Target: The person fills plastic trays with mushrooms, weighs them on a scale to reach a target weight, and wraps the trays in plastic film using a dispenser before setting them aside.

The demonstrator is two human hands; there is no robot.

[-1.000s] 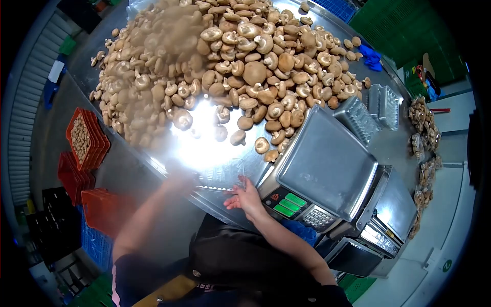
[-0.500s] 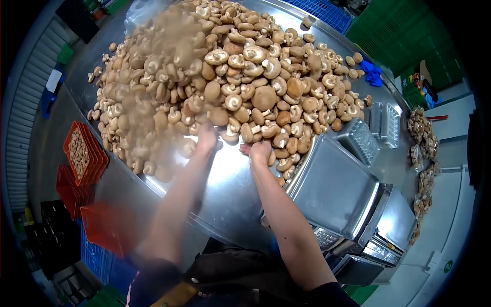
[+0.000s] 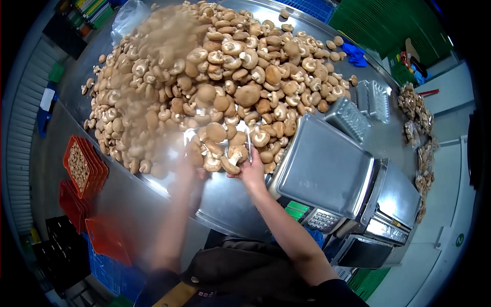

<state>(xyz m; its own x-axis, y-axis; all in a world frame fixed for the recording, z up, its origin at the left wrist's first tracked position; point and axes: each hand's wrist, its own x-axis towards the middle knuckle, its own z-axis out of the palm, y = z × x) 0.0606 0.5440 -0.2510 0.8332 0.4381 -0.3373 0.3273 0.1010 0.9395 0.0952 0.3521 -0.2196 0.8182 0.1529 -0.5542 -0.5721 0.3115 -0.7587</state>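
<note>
Between my hands is a clear plastic tray (image 3: pixel 249 137) with several shiitake mushrooms (image 3: pixel 216 132) in it, at the near edge of a large mushroom pile (image 3: pixel 246 95). My right hand (image 3: pixel 250 170) grips the tray's right side, its fingers against a mushroom with a pale stem. At the left side, my left hand (image 3: pixel 190 162) is closed around the tray, its outline hazy from a smear over the view. Loose mushrooms crowd close behind the tray.
A weighing scale (image 3: pixel 327 166) with a flat metal platform stands to the right on the steel table (image 3: pixel 225 197). Empty clear trays (image 3: pixel 349 119) lie behind it, near blue gloves (image 3: pixel 354 55). Bagged mushrooms (image 3: pixel 423 153) line the far right; red baskets (image 3: pixel 84 166) are at the left.
My hands were down at the pile's near edge; now they hold the clear tray with mushrooms in it. The view has shifted slightly, showing the scale's keypad more fully.
</note>
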